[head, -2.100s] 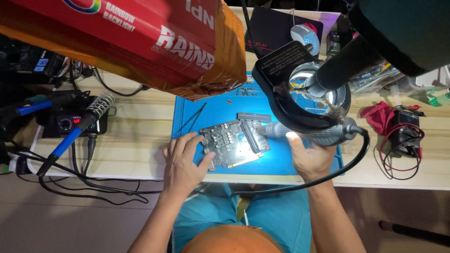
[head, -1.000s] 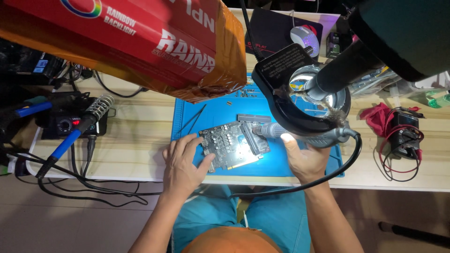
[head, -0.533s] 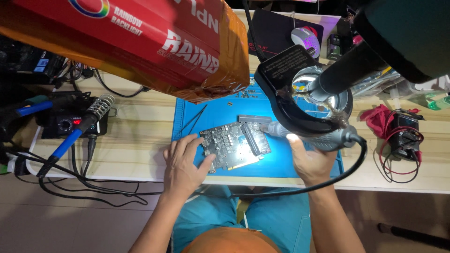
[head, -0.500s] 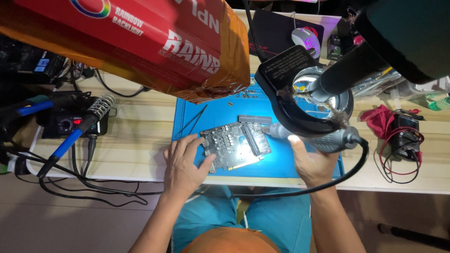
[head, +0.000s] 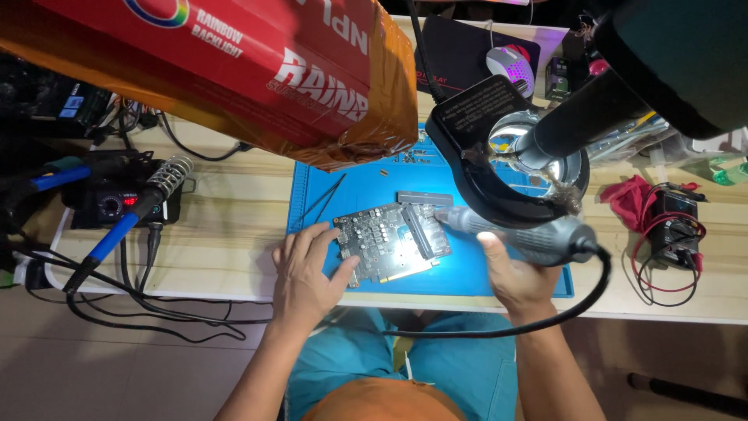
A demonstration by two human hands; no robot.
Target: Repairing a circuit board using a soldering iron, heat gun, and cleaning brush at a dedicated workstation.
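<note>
Centrally, a grey circuit board [head: 393, 242] lies tilted on a blue work mat [head: 366, 183] on the bench [head: 226, 226] — between the two hands. The left hand [head: 306, 269] rests open, fingers spread, on the board's left edge. The right hand [head: 516, 274] is closed around a grey corded power tool [head: 518, 231], its tip touching the board's right side. Beyond the right hand stands a black magnifier lamp [head: 499, 168]. Well left of the left hand sits a blue-handled soldering iron [head: 128, 222] — in its stand.
</note>
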